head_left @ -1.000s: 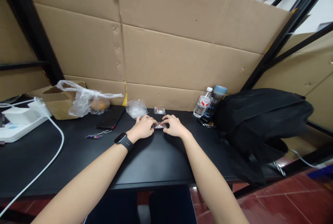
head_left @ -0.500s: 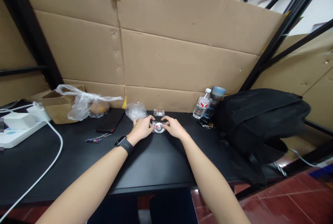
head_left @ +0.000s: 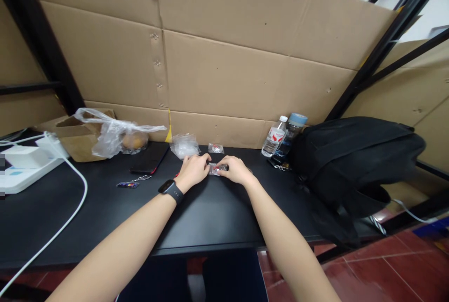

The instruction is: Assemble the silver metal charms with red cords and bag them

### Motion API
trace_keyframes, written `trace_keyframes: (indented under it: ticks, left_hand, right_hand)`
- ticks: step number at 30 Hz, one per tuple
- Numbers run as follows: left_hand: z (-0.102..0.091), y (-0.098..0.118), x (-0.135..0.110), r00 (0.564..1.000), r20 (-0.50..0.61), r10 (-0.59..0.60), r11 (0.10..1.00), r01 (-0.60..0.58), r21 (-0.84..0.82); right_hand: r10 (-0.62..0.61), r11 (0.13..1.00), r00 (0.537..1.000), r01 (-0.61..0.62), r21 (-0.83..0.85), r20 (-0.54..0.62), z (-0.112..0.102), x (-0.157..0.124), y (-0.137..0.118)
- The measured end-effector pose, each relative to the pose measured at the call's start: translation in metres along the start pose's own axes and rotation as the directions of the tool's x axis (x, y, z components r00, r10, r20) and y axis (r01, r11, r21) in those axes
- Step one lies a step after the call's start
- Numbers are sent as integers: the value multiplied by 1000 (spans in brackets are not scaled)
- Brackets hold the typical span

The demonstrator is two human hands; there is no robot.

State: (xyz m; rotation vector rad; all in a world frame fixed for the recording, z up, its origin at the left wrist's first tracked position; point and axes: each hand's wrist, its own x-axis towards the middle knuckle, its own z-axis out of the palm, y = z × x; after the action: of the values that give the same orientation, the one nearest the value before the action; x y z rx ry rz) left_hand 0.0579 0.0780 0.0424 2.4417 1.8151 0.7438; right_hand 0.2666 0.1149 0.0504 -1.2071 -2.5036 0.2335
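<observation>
The fingers of my left hand [head_left: 192, 171] and right hand [head_left: 235, 170] are clamped on a small clear packet [head_left: 215, 169] over the black tabletop [head_left: 210, 213], with a second packet [head_left: 215, 148] at twelve o'clock.

The one view comes from a camera worn on the person's head. It looks forward and down along both bare forearms to where the left hand [head_left: 192, 171] and right hand [head_left: 235, 171] meet on a small clear packet [head_left: 216, 168], at arm's reach and near the middle of the frame. The wide lens takes in the black table [head_left: 210, 218] under the grip, the cardboard wall [head_left: 245, 73] behind it, a black backpack [head_left: 351, 161] to its right and a white power strip [head_left: 21, 166] far to its left.
</observation>
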Motion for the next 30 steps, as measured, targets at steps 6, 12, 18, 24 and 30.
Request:
trace_keyframes:
  ticks: [6,12,18,24,30]
  left_hand:
    - [-12,-32,8,992,104,78,997,-78,-3]
    - [-32,-69,14,977,197,85,992,-66,-104]
    - [-51,-81,7,899,435,44,974,58,-218]
    - [-50,-83,5,923,385,21,986,44,-159]
    - [-39,-73,8,921,389,17,997,13,-76]
  right_hand:
    - [192,974,981,-195,-111,-36,-11,7,23]
    - [367,919,924,-378,-109,-104,-20,42,65]
    - [299,953,945,-304,-17,-134,-8,70,80]
    - [298,955,918,-281,99,-261,-8,65,86]
    - [274,944,962,-272,185,13,-40,14,86]
